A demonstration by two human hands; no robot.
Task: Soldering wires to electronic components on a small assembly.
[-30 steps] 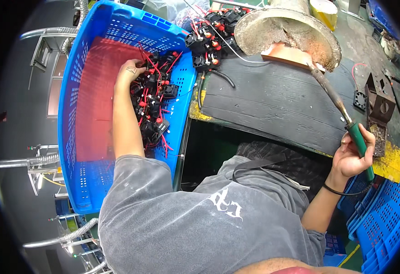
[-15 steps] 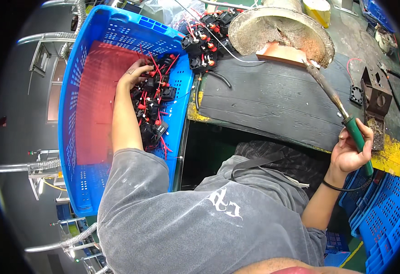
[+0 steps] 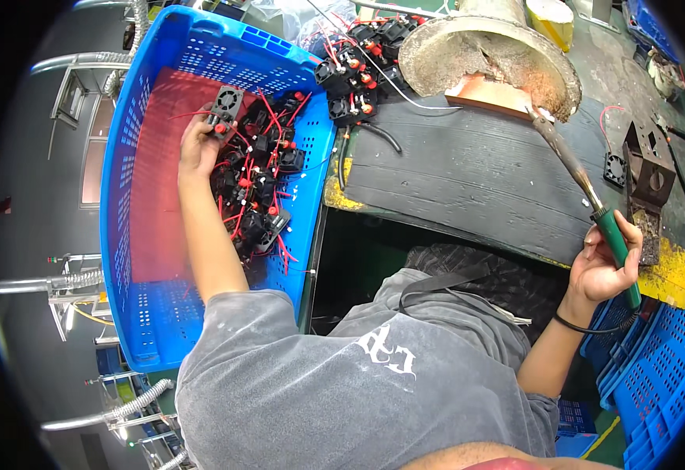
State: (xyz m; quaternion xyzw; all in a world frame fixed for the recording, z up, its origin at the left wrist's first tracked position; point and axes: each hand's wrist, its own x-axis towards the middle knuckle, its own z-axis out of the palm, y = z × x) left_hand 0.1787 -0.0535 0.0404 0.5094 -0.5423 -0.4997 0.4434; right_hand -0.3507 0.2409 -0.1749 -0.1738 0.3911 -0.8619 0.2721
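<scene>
My left hand (image 3: pixel 199 145) is closed on a small black cooling fan (image 3: pixel 228 100) with red parts and wires, over the blue crate (image 3: pixel 145 313). Beside it in the crate lies a heap of similar fans (image 3: pixel 260 184) with red wires. In my right hand (image 3: pixel 605 262) is a large soldering iron (image 3: pixel 610 239) with a green handle, its long shaft pointing away from me. The iron's tip touches or is close to a copper-coloured block (image 3: pixel 490 95) under a dirty, flared metal hood (image 3: pixel 444 59).
More fans with wires (image 3: pixel 348 78) are piled on the bench beside the crate. Right of the dark board (image 3: pixel 468 164) are a single fan (image 3: pixel 615 168) and a brown metal stand (image 3: pixel 649 168). Another blue crate (image 3: pixel 667 352) stands at the right. A yellow container (image 3: pixel 552 23) is at the back.
My left hand has come up out of the heap and moved left, lifting a fan into view. My right hand still holds the soldering iron in nearly the same place.
</scene>
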